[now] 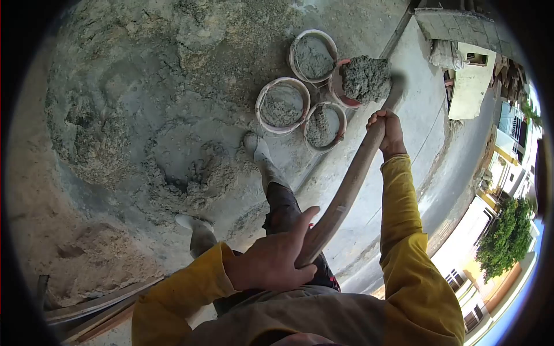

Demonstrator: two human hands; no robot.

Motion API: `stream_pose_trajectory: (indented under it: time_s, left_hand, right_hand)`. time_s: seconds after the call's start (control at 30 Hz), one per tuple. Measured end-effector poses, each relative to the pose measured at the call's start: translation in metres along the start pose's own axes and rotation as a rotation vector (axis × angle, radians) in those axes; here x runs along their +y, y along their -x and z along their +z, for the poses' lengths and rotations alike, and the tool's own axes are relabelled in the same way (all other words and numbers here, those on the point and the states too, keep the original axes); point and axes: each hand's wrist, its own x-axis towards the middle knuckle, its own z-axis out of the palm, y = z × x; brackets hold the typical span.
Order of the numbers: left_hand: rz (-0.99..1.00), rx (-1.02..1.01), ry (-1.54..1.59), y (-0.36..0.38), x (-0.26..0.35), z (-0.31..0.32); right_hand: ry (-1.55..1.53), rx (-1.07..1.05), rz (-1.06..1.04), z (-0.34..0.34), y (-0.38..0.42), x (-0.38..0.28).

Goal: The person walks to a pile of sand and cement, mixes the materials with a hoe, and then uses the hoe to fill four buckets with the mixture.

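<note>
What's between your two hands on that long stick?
In the head view, only bare wooden shovel handle runs between the left hand and the right hand; nothing else grips it.

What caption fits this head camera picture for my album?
Both hands, left hand and right hand, grip a shovel heaped with wet cement over four buckets.

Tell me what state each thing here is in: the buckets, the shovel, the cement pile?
Shovel: held in both hands, blade loaded with wet mix.
Left hand: closed on the handle's end.
Right hand: closed on the handle further down.
Red bucket: under the loaded blade, contents hidden.
Top bucket: nearly full.
Left bucket: nearly full.
Lower bucket: partly filled.
Mix pile: wet, spread on the ground.
</note>
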Motion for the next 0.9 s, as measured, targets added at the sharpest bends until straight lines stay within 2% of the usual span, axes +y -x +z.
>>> stream_pose_trajectory:
  time_s: [0.03, 0.1, 0.17, 0.2, 0.3, 0.4, 0.47, 0.57, 0.6, 0.67, 0.73, 0.77, 0.83, 0.9]
  left_hand:
    - [-0.075, 0.127, -0.127, -0.022, -0.039, -0.008]
    - [-0.198, 0.224, -0.38, -0.076, -0.116, -0.034]
    - [-0.278, 0.294, -0.54, -0.125, -0.177, -0.06]
    - [-0.26, 0.392, -0.546, -0.146, -0.213, -0.066]
    - [-0.299, 0.474, -0.559, -0.175, -0.268, -0.08]
    - [-0.312, 0.525, -0.493, -0.166, -0.286, -0.079]
    - [-0.271, 0.646, -0.469, -0.136, -0.298, -0.059]
    - [-0.137, 0.727, -0.324, -0.064, -0.303, 0.005]
    - [-0.069, 0.753, -0.28, -0.034, -0.307, 0.032]
    - [-0.109, 0.635, -0.171, 0.032, -0.304, 0.081]
    - [-0.195, 0.569, -0.004, 0.085, -0.311, 0.128]
    - [-0.18, 0.565, -0.005, 0.106, -0.315, 0.144]
    - [-0.295, 0.572, 0.087, 0.14, -0.331, 0.168]
    - [-0.237, 0.655, 0.132, 0.142, -0.363, 0.18]
  right_hand:
    - [0.023, 0.037, 0.041, 0.003, -0.015, 0.012]
    - [-0.015, 0.058, 0.052, -0.012, -0.075, 0.056]
    - [-0.016, 0.133, 0.066, 0.003, -0.096, 0.083]
    - [-0.018, 0.146, 0.091, 0.004, -0.111, 0.096]
    - [-0.037, 0.152, 0.025, 0.008, -0.126, 0.127]
    - [-0.084, 0.241, -0.012, 0.008, -0.116, 0.147]
    - [-0.033, 0.142, 0.018, 0.021, -0.074, 0.144]
    - [0.007, 0.004, 0.001, 0.033, 0.003, 0.155]
    - [-0.064, -0.048, 0.005, 0.039, 0.029, 0.163]
    - [-0.002, -0.112, 0.054, 0.08, 0.105, 0.17]
    - [-0.005, -0.153, 0.011, 0.109, 0.152, 0.202]
    - [0.029, -0.174, 0.073, 0.128, 0.172, 0.219]
    - [0.143, -0.174, 0.136, 0.171, 0.19, 0.256]
    - [0.17, -0.128, 0.061, 0.201, 0.168, 0.312]
